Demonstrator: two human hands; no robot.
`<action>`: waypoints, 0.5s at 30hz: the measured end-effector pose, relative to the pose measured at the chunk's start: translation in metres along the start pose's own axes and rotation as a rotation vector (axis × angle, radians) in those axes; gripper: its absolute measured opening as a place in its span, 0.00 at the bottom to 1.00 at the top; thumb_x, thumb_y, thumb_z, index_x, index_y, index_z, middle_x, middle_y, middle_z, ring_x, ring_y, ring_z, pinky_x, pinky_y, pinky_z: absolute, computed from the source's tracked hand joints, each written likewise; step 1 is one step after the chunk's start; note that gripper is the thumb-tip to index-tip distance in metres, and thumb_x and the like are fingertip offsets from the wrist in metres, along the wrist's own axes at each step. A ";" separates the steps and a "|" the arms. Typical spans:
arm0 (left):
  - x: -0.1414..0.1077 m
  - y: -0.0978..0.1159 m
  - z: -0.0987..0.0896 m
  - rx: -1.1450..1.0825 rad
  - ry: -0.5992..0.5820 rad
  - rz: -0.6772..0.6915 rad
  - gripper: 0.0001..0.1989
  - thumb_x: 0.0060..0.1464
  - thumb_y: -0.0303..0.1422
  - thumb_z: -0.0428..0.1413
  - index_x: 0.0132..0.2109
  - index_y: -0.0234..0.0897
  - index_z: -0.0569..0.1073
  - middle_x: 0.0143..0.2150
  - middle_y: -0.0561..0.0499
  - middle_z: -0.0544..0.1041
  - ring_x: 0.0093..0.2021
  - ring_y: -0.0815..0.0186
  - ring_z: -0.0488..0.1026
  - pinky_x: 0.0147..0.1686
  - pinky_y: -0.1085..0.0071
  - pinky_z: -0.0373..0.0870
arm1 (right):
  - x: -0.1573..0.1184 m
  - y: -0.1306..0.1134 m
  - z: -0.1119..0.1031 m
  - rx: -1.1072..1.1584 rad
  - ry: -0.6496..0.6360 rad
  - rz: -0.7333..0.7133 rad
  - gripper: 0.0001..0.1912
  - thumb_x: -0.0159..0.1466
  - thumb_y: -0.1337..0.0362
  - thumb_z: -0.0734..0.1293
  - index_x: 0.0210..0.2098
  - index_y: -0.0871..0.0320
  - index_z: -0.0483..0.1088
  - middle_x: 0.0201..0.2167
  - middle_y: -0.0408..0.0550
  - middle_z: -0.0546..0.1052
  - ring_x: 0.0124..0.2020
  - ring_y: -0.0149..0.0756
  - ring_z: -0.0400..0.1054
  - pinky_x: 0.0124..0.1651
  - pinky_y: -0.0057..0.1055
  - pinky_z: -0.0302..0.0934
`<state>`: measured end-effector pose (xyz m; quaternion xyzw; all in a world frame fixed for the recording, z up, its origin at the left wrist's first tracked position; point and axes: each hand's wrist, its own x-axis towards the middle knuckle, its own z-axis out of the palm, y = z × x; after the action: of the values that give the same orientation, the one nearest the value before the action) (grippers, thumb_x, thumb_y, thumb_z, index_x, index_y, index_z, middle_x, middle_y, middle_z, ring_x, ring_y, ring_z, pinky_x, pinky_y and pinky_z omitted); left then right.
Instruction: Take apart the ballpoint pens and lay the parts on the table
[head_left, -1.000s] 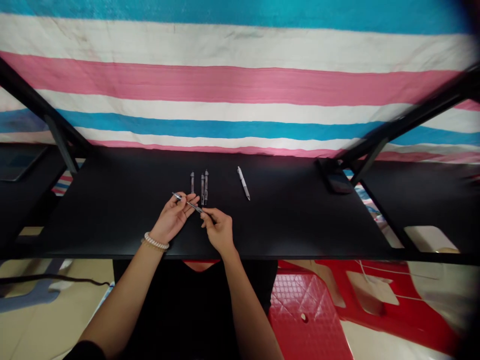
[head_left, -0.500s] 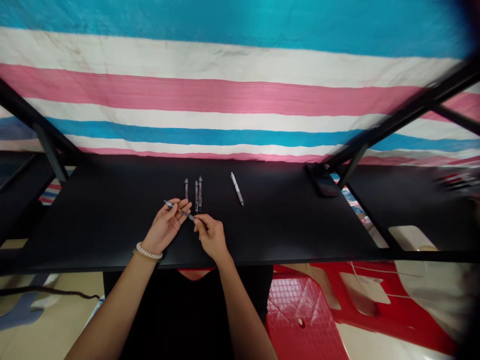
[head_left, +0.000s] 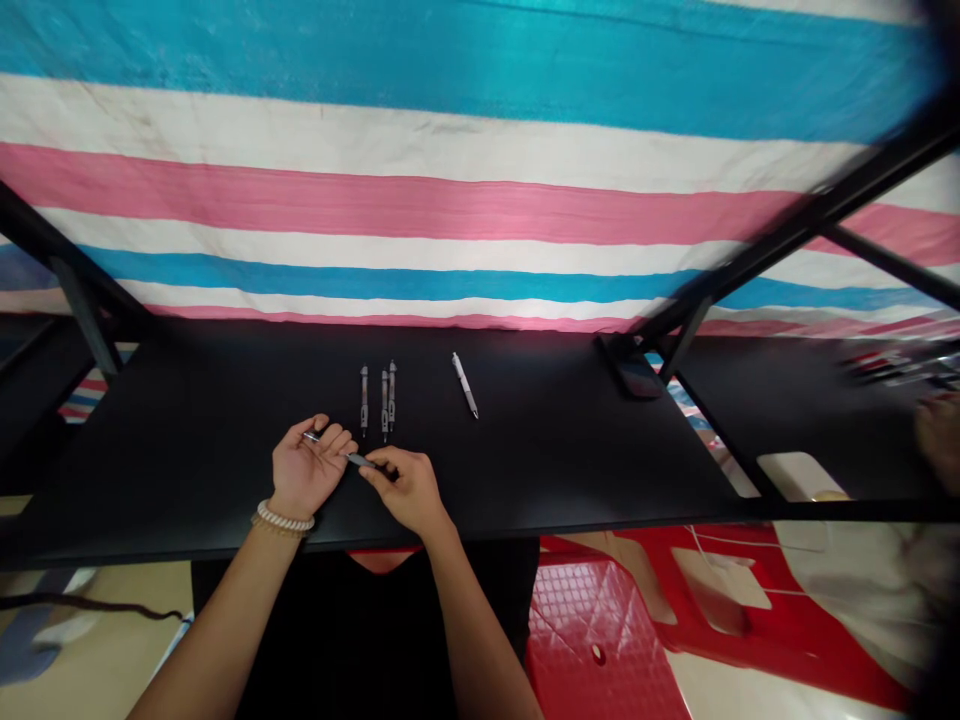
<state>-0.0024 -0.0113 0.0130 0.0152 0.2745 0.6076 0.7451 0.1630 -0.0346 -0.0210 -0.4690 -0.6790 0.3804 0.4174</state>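
My left hand (head_left: pixel 311 465), palm up with a bracelet at the wrist, has its fingers curled round a small pen part (head_left: pixel 311 436) with a shiny end. In my right hand (head_left: pixel 405 487) a grey pen piece (head_left: pixel 361 460) is pinched, its tip near the left fingertips. Beyond the hands, three clear-and-grey pens lie on the black table (head_left: pixel 555 460): one on the left (head_left: pixel 364 400), and a close pair, a middle pen (head_left: pixel 385 405) and a right pen (head_left: pixel 392 395). Farther right lies a white pen (head_left: pixel 465 385), tilted.
A black phone (head_left: pixel 634 368) lies at the table's back right, beside a black metal frame (head_left: pixel 686 335). Several blurred pens (head_left: pixel 885 368) and part of another person's hand (head_left: pixel 939 435) show at the far right. Below stands a red stool (head_left: pixel 600 640). A striped sheet (head_left: pixel 450 205) hangs behind.
The pen held between both hands now shows as two separate pieces, one in each hand. My hands are farther apart, the left fingers more curled. Another person's hand has appeared at the far right.
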 end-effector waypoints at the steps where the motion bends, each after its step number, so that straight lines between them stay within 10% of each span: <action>1: 0.000 0.000 -0.001 0.000 0.003 0.010 0.15 0.67 0.31 0.44 0.30 0.36 0.66 0.20 0.58 0.52 0.21 0.70 0.56 0.27 0.71 0.64 | 0.000 0.000 0.000 0.004 0.000 -0.002 0.04 0.64 0.64 0.72 0.38 0.52 0.80 0.32 0.42 0.82 0.28 0.32 0.72 0.35 0.27 0.64; 15: -0.001 0.001 -0.001 -0.046 -0.028 0.028 0.15 0.67 0.29 0.42 0.32 0.35 0.66 0.22 0.58 0.52 0.22 0.71 0.56 0.30 0.70 0.64 | 0.001 0.000 -0.001 0.056 0.030 0.027 0.03 0.63 0.64 0.73 0.37 0.54 0.80 0.28 0.41 0.81 0.26 0.31 0.71 0.32 0.26 0.63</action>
<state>-0.0035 -0.0124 0.0127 0.0102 0.2497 0.6241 0.7403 0.1635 -0.0334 -0.0210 -0.4720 -0.6555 0.3978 0.4351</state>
